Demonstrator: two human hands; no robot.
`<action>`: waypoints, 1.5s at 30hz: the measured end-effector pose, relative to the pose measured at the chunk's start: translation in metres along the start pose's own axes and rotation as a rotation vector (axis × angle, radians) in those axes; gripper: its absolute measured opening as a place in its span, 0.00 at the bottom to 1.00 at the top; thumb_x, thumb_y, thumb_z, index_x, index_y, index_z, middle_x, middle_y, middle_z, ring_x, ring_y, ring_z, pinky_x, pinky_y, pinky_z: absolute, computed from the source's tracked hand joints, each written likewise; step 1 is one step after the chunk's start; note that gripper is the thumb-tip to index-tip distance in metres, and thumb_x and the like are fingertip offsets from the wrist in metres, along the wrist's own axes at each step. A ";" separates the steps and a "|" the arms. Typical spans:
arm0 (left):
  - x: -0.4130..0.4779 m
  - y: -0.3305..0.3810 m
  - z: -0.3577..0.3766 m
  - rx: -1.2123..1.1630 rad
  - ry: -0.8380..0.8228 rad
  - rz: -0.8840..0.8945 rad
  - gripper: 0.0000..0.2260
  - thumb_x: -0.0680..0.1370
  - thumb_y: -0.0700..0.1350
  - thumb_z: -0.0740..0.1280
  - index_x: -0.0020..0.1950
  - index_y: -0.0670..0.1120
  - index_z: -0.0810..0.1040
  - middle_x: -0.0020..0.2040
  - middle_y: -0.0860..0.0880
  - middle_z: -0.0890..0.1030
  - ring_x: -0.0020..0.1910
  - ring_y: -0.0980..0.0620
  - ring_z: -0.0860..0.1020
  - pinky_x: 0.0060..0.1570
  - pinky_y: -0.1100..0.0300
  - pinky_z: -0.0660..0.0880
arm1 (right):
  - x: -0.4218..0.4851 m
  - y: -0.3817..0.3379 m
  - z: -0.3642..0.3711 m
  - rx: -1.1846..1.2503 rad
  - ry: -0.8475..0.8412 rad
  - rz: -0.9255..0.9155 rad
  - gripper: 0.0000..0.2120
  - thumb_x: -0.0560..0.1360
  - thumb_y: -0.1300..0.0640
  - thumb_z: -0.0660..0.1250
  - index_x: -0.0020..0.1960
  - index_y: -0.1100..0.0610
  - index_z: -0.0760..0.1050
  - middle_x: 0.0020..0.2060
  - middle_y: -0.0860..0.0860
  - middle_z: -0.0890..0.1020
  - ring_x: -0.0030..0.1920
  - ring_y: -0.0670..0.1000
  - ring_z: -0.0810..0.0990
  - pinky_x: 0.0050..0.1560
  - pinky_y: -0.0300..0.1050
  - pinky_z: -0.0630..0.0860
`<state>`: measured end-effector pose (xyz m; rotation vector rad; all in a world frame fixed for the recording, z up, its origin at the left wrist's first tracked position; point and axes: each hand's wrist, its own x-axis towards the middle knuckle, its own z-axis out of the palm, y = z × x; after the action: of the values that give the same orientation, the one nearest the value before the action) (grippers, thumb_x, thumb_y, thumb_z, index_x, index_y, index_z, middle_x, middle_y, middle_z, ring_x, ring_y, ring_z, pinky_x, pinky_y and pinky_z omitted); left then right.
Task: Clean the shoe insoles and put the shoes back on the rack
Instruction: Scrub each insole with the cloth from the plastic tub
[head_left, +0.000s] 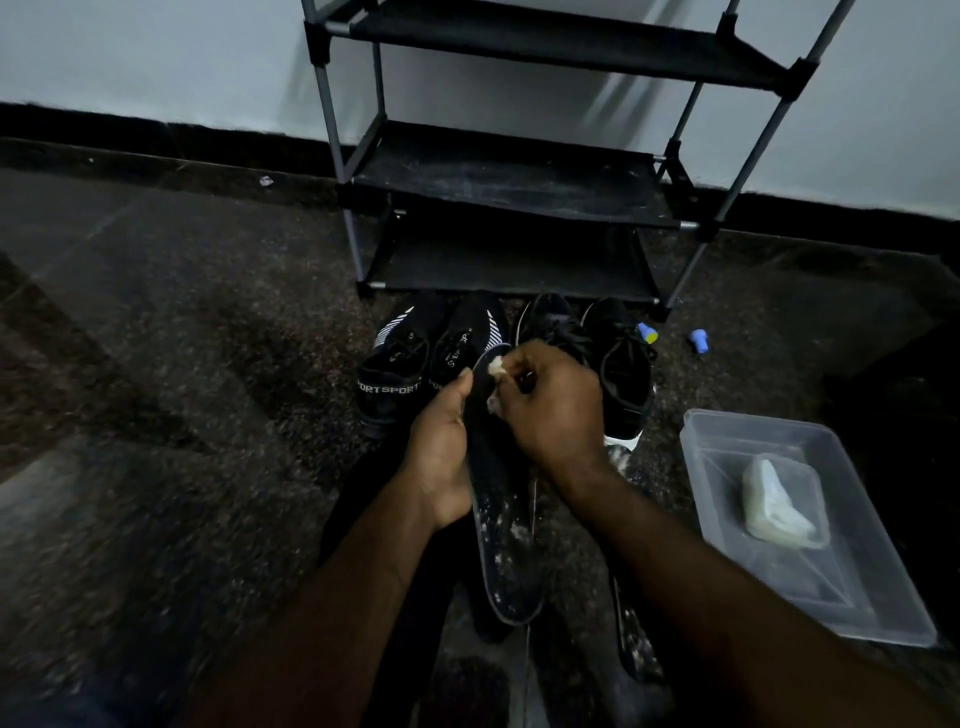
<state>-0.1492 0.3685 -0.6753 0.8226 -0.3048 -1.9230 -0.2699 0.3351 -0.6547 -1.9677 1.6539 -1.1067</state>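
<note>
Scrubbing looks to be the step in hand. A long black insole flecked with white (506, 545) is held above the dark speckled floor (182, 364). Its long axis runs from the person outward toward the black-and-grey tiered shoe rack (509, 176) at the floor's far edge by the wall.

The left hand (441, 457) holds the insole along its left edge, thumb laid up the rim. Its grip wraps round the insole, though the fingers behind are hidden. The right hand (550, 410) sits over the far end, its grip pinched on a small whitish wad (497, 368) pressed to the insole's face. The white-spotted stretch therefore lies from that grip back toward the person, and I judge the right hand best placed to work down it.

Black knit sport shoes with white stripes (395, 364) and black lace-up trainers (623, 364) stand side by side on the floor just before the rack's bottom shelf; none is on the rack.

A second dark insole (636, 639) lies on the floor, partly covered by the right forearm. A clear plastic tub (883, 597) to the right holds a pale lump (776, 501), soap or wrapped cloth, I cannot tell. Two small blue pieces (698, 340) near the rack's right foot are too small to name. The dim light hides what the wad is made of.
</note>
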 end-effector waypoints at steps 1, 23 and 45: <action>-0.001 0.000 0.002 0.006 -0.018 -0.004 0.25 0.85 0.59 0.56 0.57 0.43 0.86 0.55 0.41 0.86 0.53 0.45 0.85 0.58 0.49 0.77 | 0.004 0.001 -0.002 0.001 0.019 0.036 0.04 0.74 0.55 0.74 0.47 0.50 0.81 0.40 0.45 0.84 0.42 0.46 0.82 0.45 0.49 0.81; -0.002 -0.004 0.001 0.013 -0.024 -0.054 0.24 0.84 0.58 0.58 0.67 0.42 0.80 0.57 0.40 0.84 0.56 0.43 0.82 0.61 0.49 0.77 | -0.004 -0.006 -0.006 -0.084 0.040 -0.112 0.05 0.73 0.59 0.73 0.47 0.50 0.84 0.43 0.49 0.84 0.42 0.48 0.81 0.46 0.39 0.74; 0.003 -0.003 -0.007 0.006 0.018 -0.013 0.24 0.82 0.59 0.62 0.66 0.43 0.81 0.61 0.40 0.82 0.62 0.43 0.81 0.65 0.47 0.75 | -0.019 -0.015 0.001 -0.085 -0.008 -0.162 0.02 0.74 0.57 0.71 0.46 0.52 0.81 0.42 0.50 0.82 0.43 0.51 0.80 0.45 0.49 0.77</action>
<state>-0.1474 0.3686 -0.6834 0.8479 -0.2953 -1.9266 -0.2591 0.3567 -0.6516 -2.1902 1.5841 -1.0991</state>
